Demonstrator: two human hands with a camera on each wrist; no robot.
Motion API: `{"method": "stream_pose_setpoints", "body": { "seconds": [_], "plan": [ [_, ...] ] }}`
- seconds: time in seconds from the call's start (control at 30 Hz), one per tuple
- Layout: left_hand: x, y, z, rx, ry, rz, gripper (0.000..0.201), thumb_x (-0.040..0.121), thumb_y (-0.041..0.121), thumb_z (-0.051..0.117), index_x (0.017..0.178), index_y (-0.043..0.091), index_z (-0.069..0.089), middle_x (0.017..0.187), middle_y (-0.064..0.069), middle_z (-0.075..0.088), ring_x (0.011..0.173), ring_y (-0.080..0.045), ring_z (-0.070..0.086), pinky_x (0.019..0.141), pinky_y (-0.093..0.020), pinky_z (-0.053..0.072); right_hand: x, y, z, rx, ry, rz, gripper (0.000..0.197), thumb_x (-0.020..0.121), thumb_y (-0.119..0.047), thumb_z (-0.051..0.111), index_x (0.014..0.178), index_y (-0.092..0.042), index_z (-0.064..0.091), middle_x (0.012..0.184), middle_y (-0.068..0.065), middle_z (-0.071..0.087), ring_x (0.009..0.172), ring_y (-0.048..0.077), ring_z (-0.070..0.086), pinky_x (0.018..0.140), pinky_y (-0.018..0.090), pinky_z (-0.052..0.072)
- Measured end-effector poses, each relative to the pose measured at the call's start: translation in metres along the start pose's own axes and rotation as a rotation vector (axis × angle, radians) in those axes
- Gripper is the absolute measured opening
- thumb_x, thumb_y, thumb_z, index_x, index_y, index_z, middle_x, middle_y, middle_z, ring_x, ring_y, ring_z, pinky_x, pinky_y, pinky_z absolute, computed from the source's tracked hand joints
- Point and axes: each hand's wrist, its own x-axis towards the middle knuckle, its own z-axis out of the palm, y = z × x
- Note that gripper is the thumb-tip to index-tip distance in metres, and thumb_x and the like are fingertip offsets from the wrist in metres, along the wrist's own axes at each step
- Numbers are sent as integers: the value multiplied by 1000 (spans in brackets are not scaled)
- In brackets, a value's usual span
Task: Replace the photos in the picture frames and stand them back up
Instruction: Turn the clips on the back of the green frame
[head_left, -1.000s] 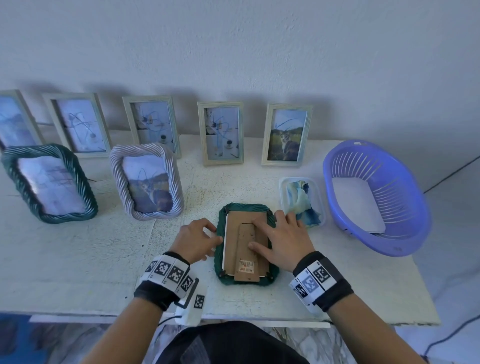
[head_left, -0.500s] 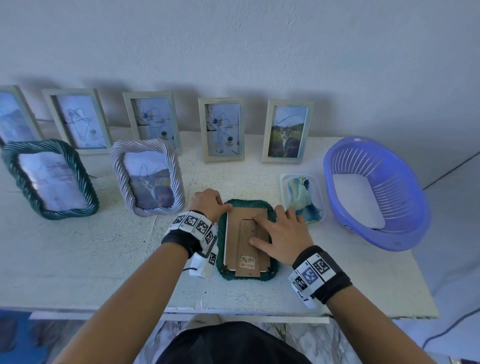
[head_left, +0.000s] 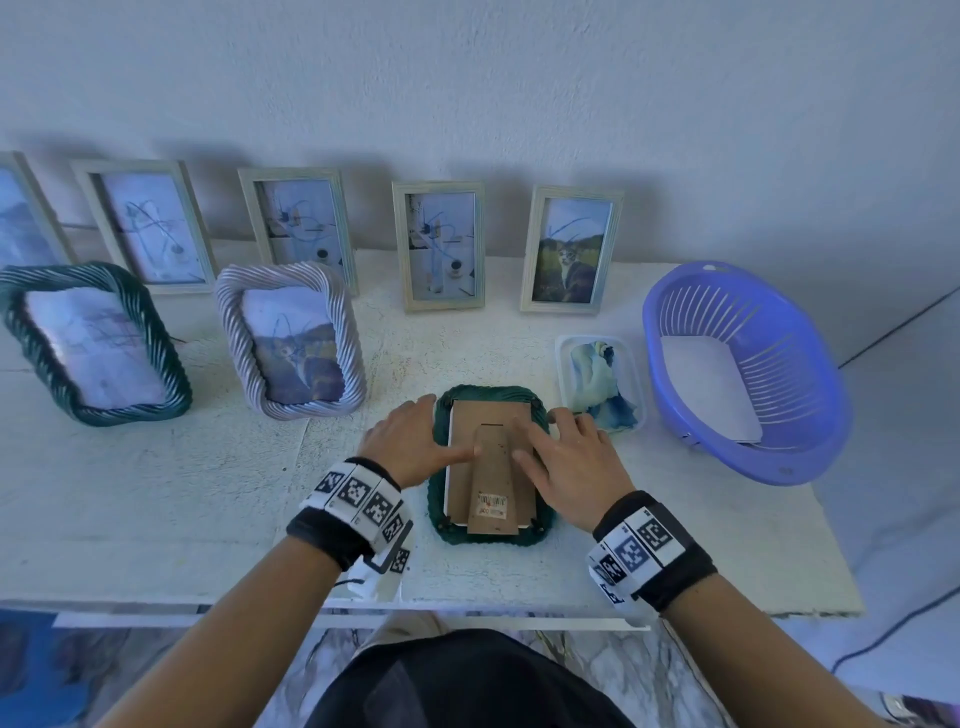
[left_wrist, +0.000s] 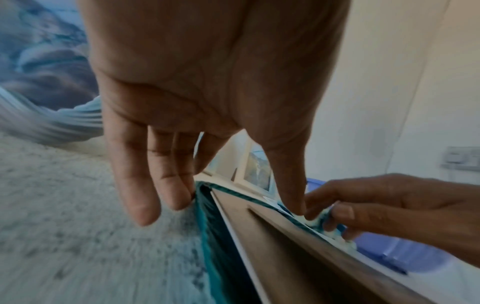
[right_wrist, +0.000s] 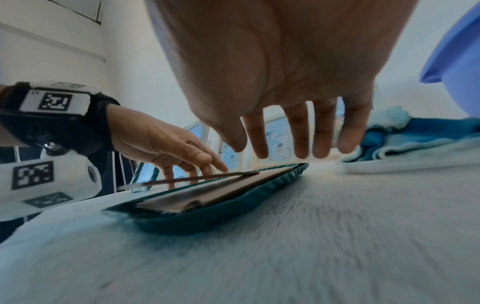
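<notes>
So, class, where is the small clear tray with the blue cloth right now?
In the head view, the clear tray sits right of centre on the table, between the face-down green frame and purple basket.

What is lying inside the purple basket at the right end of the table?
A flat white sheet lies on the floor of the purple basket. It shows only a blank side; whether it is a photo, or whether anything lies beneath it, cannot be seen.

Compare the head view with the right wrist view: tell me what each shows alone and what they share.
Head view only: the barcode sticker on the cardboard stand, the white sheet in the purple basket, and two rope-edged frames standing at left.

Right wrist view only: the stand lifted slightly off the backing, seen edge-on.

Both: the green frame lying face down, the left hand, the right hand.
</notes>
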Motion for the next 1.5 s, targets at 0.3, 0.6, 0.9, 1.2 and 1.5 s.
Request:
{"method": "stream_pose_setpoints", "body": {
  "seconds": [0.3,0.6,0.9,1.2,1.5],
  "plan": [
    [-28,12,22,131,51,32,95,71,70,67,140,17,30,129,-7,39,120,-28,45,90,-45,44,-53,18,21,349,-39,-254,39,85,-10,44,112,-26,67,122,7,51,105,24,45,84,33,45],
    [-29,15,21,156,66,27,94,70,70,68,138,16,33,128,-7,41,119,-28,46,89,-46,44,-49,18,22,365,-21,-306,36,84,-14,33,89,-13,69,108,16,59,93,32,55,80,35,48],
    [-31,15,21,143,70,28,95,69,72,67,140,18,32,129,-7,41,120,-28,45,90,-46,44,-50,7,13,251,-46,-217,43,86,-13,44,127,-14,55,106,11,57,92,29,51,78,38,47],
    [-32,-15,16,31,-58,156,104,80,58,68,155,14,11,147,-9,28,135,-26,29,109,-40,34,-41,-16,11,97,48,-181,38,82,-20,53,117,-22,67,124,6,55,99,32,47,78,45,49],
    [-34,-29,25,25,-46,246,107,80,57,68,156,16,4,148,-5,22,134,-25,23,112,-40,28,-15,-20,-7,185,-88,-221,32,95,-16,44,110,-15,72,111,3,58,102,22,47,74,31,42]
  ]
}}
